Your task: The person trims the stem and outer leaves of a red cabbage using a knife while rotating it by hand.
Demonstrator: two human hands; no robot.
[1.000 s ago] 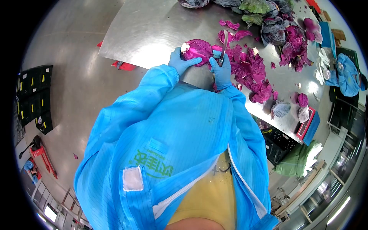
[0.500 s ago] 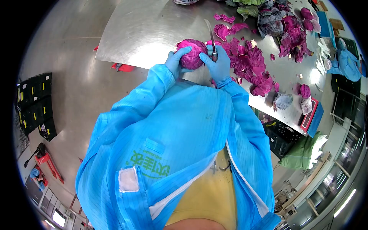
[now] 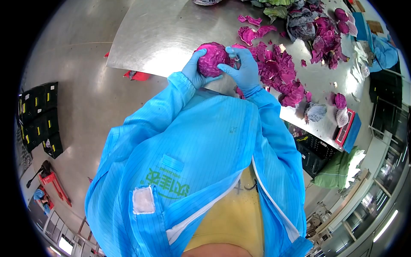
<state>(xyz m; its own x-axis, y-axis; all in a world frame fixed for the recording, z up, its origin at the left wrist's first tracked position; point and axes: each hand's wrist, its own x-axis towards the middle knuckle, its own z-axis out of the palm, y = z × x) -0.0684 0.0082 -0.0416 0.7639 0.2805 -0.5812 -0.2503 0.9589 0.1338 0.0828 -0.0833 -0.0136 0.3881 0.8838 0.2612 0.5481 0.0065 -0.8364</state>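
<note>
Purple cabbage (image 3: 212, 59) is at the steel table's (image 3: 171, 30) near edge, clasped by the curved left hand (image 3: 195, 70); the half-curled right hand (image 3: 247, 72) has its thumb against it, any other hold unclear. Torn leaves (image 3: 274, 72) litter the table's right.

We count two gloved hands, left hand (image 3: 195, 70) and right hand (image 3: 246, 70); one red cabbage (image 3: 212, 60) between them; one steel table (image 3: 162, 34); two white net sleeves (image 3: 341, 118), one far right, one near right; one red pallet jack (image 3: 55, 187), left; one green sack (image 3: 332, 174), near right. Loose purple leaves (image 3: 274, 70) overlap; we cannot fix their number.
</note>
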